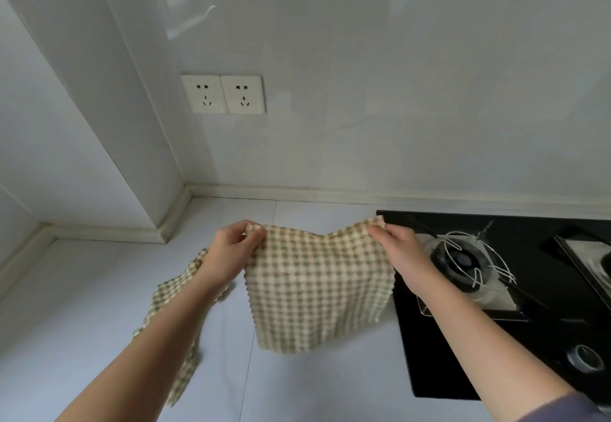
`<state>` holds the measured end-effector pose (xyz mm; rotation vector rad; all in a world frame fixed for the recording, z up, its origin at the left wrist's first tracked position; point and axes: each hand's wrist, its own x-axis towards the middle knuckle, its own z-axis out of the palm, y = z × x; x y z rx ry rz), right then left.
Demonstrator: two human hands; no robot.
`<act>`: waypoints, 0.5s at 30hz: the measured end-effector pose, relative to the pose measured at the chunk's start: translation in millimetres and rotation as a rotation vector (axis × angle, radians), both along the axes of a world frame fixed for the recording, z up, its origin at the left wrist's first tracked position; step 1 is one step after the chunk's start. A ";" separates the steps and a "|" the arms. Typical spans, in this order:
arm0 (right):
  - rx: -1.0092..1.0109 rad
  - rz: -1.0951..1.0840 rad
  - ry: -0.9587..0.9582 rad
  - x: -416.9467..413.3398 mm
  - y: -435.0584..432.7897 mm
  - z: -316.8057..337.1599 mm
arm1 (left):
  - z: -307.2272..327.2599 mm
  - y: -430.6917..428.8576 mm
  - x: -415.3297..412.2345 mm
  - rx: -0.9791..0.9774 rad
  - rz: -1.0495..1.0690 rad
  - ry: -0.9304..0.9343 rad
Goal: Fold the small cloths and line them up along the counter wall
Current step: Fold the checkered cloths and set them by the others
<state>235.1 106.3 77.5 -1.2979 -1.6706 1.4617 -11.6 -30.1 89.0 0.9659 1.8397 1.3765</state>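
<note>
Head view: left hand (pixel 231 249) and right hand (pixel 400 249) pinch the top corners of 1 hanging cloth (pixel 320 296), a 2nd cloth (pixel 172 292) lies rumpled on the table (pixel 82 306) at 8 o'clock, so folding looks barely begun.

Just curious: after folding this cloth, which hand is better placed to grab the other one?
Probably the left hand: the second cloth lies under its forearm; the right hand grips the held cloth beside the stove.

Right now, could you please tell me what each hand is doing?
Left hand: pinches the top left corner of the checked cloth, held up above the counter.
Right hand: pinches the same cloth's top right corner.
</note>
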 end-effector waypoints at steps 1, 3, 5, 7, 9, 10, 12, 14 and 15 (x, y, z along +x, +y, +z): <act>-0.012 -0.004 -0.028 -2.3 4.0 -3.8 | -1.3 4.0 -1.1 -0.025 -0.011 0.028; -0.033 0.000 -0.080 -7.8 11.6 -12.4 | -10.4 17.1 -6.7 -0.094 -0.030 0.113; -0.046 -0.007 -0.150 -13.1 18.7 -25.5 | -24.7 32.2 -12.8 -0.181 -0.036 0.191; -0.061 0.002 -0.261 -17.2 23.0 -37.5 | -42.4 43.7 -15.9 -0.271 -0.021 0.242; -0.041 0.036 -0.371 -18.8 18.7 -42.9 | -58.5 47.3 -15.7 -0.362 -0.014 0.319; -0.035 0.051 -0.403 -18.4 15.3 -46.1 | -66.2 46.1 -14.8 -0.396 -0.024 0.355; -0.022 0.085 -0.442 -14.7 6.6 -55.4 | -79.4 39.1 -10.4 -0.424 -0.060 0.412; 0.027 0.128 -0.486 -8.9 -5.8 -64.2 | -91.7 26.7 -3.1 -0.428 -0.116 0.449; 0.046 0.149 -0.508 -5.2 -12.2 -70.9 | -97.1 18.5 1.5 -0.428 -0.147 0.462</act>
